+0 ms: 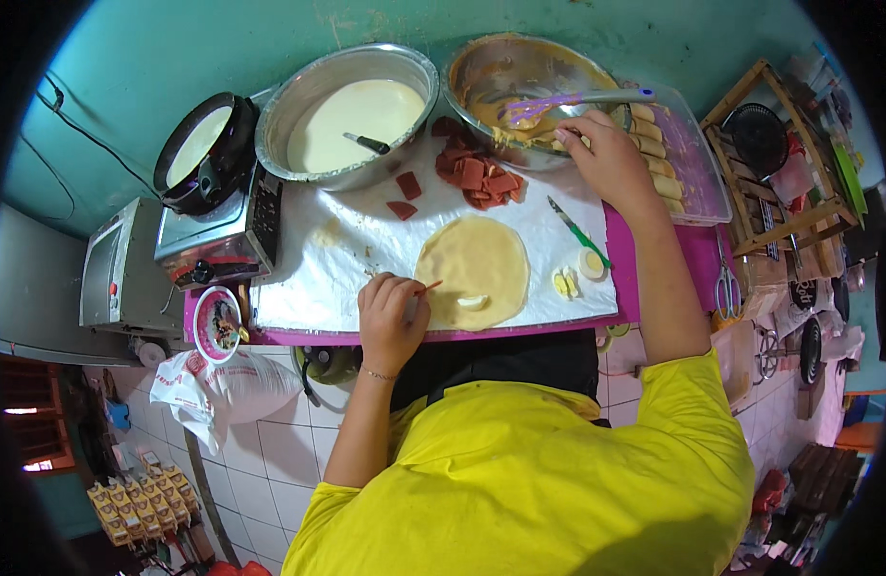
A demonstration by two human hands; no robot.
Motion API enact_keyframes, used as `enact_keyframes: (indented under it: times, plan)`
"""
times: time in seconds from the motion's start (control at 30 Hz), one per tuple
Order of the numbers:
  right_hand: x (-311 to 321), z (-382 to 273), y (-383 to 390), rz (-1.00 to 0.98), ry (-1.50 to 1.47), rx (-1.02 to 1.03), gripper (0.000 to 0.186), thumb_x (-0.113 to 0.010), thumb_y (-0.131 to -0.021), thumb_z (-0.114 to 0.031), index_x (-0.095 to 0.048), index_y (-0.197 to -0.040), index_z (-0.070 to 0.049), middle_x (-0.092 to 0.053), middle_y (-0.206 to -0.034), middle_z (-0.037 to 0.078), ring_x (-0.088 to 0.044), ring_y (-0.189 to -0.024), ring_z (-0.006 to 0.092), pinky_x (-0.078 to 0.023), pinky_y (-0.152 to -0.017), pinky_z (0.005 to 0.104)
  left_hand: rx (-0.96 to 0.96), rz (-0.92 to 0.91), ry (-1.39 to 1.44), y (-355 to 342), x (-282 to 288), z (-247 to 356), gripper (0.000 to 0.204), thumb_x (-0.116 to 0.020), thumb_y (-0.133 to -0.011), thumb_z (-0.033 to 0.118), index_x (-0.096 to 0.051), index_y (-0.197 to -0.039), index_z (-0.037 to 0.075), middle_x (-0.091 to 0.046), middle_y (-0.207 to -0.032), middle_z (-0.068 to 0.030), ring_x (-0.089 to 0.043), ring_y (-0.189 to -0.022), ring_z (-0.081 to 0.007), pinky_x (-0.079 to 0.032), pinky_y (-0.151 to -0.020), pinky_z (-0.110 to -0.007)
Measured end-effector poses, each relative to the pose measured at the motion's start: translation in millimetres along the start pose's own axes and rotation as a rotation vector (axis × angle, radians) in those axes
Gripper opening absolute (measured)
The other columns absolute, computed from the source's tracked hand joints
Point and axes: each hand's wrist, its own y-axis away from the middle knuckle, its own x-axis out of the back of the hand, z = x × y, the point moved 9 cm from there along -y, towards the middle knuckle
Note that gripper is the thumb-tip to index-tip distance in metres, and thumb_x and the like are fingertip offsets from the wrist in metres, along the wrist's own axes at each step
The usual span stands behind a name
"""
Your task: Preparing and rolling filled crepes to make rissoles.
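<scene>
A round, pale yellow crepe (462, 259) lies flat on the white sheet in front of me, with a wedge of boiled egg (473, 302) near its lower edge. My left hand (393, 312) pinches a thin reddish slice of meat (430, 287) at the crepe's left side. At the rim of a metal bowl (582, 65) smeared with tan filling, my right hand (606, 158) is closed; what its fingers grip is hard to see. A purple spatula (597, 97) rests across that bowl. More reddish meat slices (477, 178) are piled beyond the crepe. Right of it lie a green-handled knife (582, 233) and egg pieces (566, 282).
A large pot of pale batter (342, 120) holds a black-handled utensil (367, 143). Left of it, a black pan (198, 154) sits on a gas stove (222, 240). Rolled crepes (649, 144) fill part of a plastic container (702, 163). Scissors (727, 288) hang near the table's right edge.
</scene>
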Motion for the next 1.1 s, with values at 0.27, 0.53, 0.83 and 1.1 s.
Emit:
enact_keyframes:
  times: [0.27,0.53,0.83,1.1]
  plan:
    - [7,0,-17,-0.107,-0.119,-0.058,0.031,-0.062,-0.101,-0.025,-0.070,-0.119,-0.001,-0.074,-0.105,0.015,-0.069,-0.091,0.0257,-0.052,-0.081,0.0361,-0.023,-0.028,-0.025,-5,1,6,0.024,-0.078,-0.076,0.007,-0.066,-0.096,0.010,-0.068,-0.094,-0.0053,-0.064,-0.099,-0.0300,-0.046,-0.088,-0.041]
    - [-46,42,-108,-0.046,-0.176,-0.022,0.030,-0.061,-0.100,-0.030,-0.073,-0.113,-0.006,-0.074,-0.102,0.019,-0.070,-0.093,0.0358,-0.053,-0.082,0.0424,-0.005,-0.023,-0.051,-5,0,6,0.025,-0.078,-0.076,0.007,-0.067,-0.097,0.012,-0.068,-0.093,-0.0045,-0.063,-0.097,-0.0296,-0.045,-0.088,-0.041]
    - [-80,60,-123,-0.222,-0.206,-0.093,0.031,-0.063,-0.101,-0.029,-0.073,-0.114,-0.003,-0.076,-0.097,0.013,-0.071,-0.089,0.0208,-0.054,-0.081,0.0352,0.027,-0.024,-0.074,-3,0,4,0.026,-0.079,-0.075,0.007,-0.068,-0.098,0.013,-0.067,-0.094,-0.0041,-0.062,-0.098,-0.0295,-0.045,-0.089,-0.041]
    - [-67,93,-96,-0.373,-0.509,-0.138,0.029,-0.059,-0.105,-0.025,-0.072,-0.112,0.000,-0.076,-0.096,0.007,-0.069,-0.084,0.0147,-0.052,-0.074,0.0293,0.012,-0.044,-0.063,-6,-3,5,0.026,-0.079,-0.075,0.008,-0.068,-0.098,0.012,-0.067,-0.093,-0.0045,-0.062,-0.098,-0.0290,-0.044,-0.089,-0.041]
